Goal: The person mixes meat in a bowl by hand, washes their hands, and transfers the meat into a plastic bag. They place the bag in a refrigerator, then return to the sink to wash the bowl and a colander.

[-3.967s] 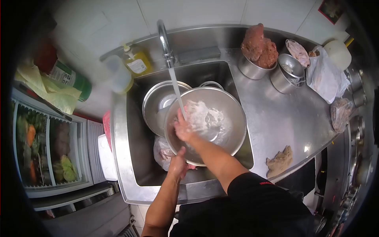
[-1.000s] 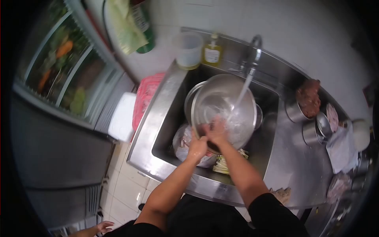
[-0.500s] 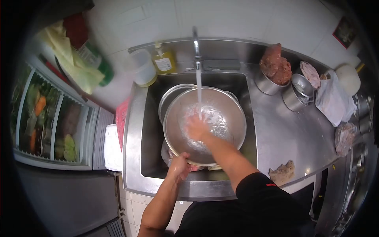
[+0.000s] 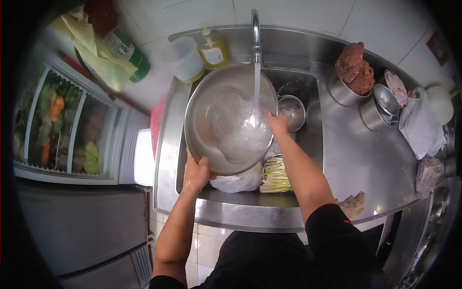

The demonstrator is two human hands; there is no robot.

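Observation:
A large metal bowl (image 4: pixel 204 96) with water swirling in it is tilted over the sink (image 4: pixel 167 149), under the running tap (image 4: pixel 255 36). My left hand (image 4: pixel 196 171) is closed on its lower left rim. On the right side my right hand (image 4: pixel 277 124) grips the rim, thumb over the edge. The water stream (image 4: pixel 257 89) falls into the bowl near the right hand. Below the bowl in the sink lie a clear plastic bag (image 4: pixel 238 181) and a bunch of pale green stalks (image 4: pixel 275 176). A metal pot (image 4: pixel 293 113) stands right of the bowl.
On the right counter are a pot (image 4: pixel 344 91) heaped with raw meat (image 4: pixel 355 67), another pot (image 4: pixel 375 115) with a ladle, and a white plastic bag (image 4: pixel 414 125). A soap bottle (image 4: pixel 213 50) and plastic tub (image 4: pixel 185 60) stand behind the sink. A glass-topped fridge (image 4: pixel 72 130) is left.
My right hand has come out of the bowl and taken its right rim. The bowl has shifted left and tilted, uncovering the stalks and the pot. The camera view has shifted too.

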